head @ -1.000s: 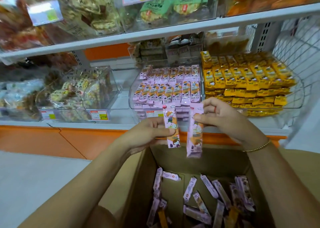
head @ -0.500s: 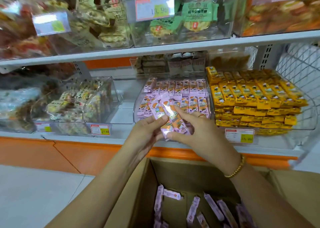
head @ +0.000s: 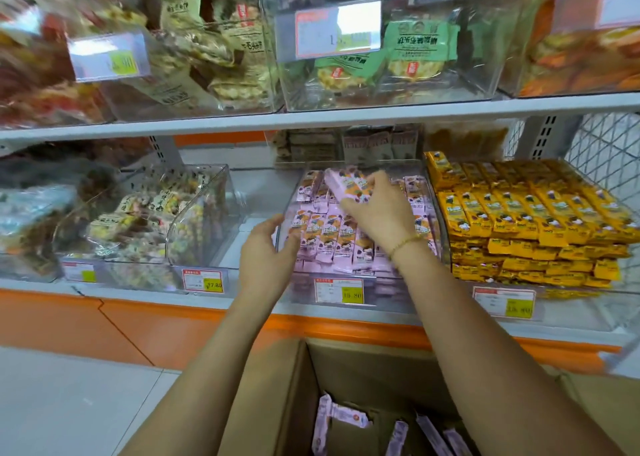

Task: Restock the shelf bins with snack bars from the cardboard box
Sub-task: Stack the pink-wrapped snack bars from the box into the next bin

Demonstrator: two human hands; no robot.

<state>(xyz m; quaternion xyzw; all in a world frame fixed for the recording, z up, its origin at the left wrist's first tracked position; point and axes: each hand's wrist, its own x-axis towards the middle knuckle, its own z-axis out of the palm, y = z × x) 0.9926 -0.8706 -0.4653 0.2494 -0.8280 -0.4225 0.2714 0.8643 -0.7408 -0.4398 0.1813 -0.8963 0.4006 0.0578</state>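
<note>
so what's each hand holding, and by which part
Right hand grips pink-wrapped snack bars by their near ends; left hand holds nothing, open beside the clear plastic bin.

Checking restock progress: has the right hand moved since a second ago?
Yes. The right hand, holding pink bars, went forward from beside the price tag into the clear bin.

Pink snack bars (head: 341,239) with orange-brown print, yellow bars (head: 526,220), brown cardboard box (head: 363,372), seemingly orange shelf trim (head: 173,320).
</note>
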